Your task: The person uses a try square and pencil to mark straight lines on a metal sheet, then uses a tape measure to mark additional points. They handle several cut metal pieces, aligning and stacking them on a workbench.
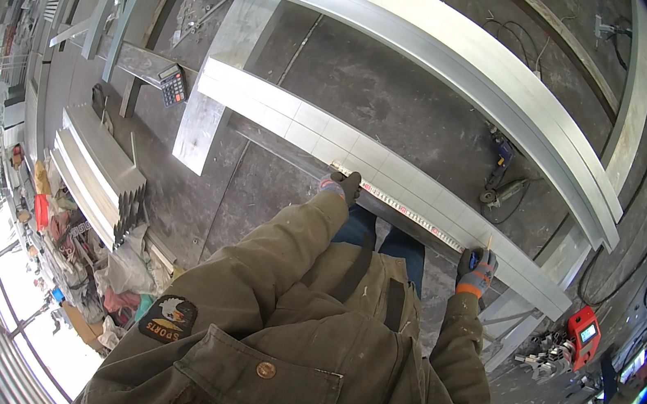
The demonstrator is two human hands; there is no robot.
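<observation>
A pale metal beam (395, 162) with thin lines marked across its face lies crosswise in front of me. Along its near edge runs a tape measure (405, 208), its white strip stretched between my two gloved hands. At the strip's left end, my left hand (341, 186) is closed on it and rests against the beam's edge. My right hand (477, 272) is closed at the strip's other end; the tape's case is mostly hidden by the glove. A thin pencil-like stick (490, 241) pokes up from the right hand's fingers.
A calculator (173, 86) lies on a support left of the beam. Long metal profiles (443, 53) span the far side. Beyond the beam are an angle grinder (498, 193) and a blue power tool (501, 157). Stacked profiles (97, 162) stand left; a red device (583, 336) sits right.
</observation>
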